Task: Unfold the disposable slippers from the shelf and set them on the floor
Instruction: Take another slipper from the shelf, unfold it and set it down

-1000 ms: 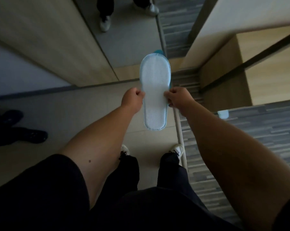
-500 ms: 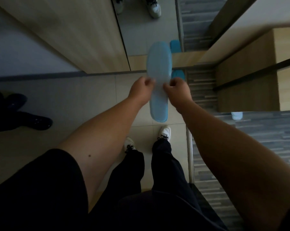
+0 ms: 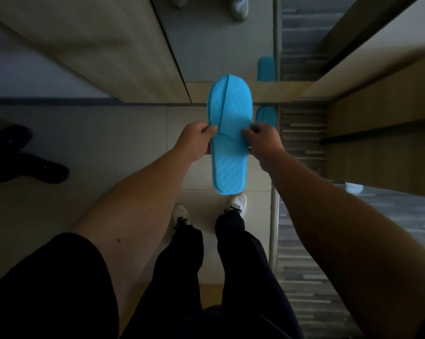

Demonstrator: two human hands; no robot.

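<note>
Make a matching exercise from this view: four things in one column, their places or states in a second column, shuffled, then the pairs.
Things:
1. flat blue quilted slipper
2. second blue slipper
3. white sneakers
4. left hand

Places or states:
A. on the floor by the mirror
B. pinching the slipper's left edge
C. held up between both hands
D. on the person's feet

Pairs: 1-C, 2-A, 3-D, 4-B

The slipper (image 3: pixel 229 133) hides most of a second slipper (image 3: pixel 267 116) on the floor, the frame's left edge cuts off dark shoes (image 3: pixel 23 155), and the top edge clips a sneaker (image 3: pixel 239 6).
</note>
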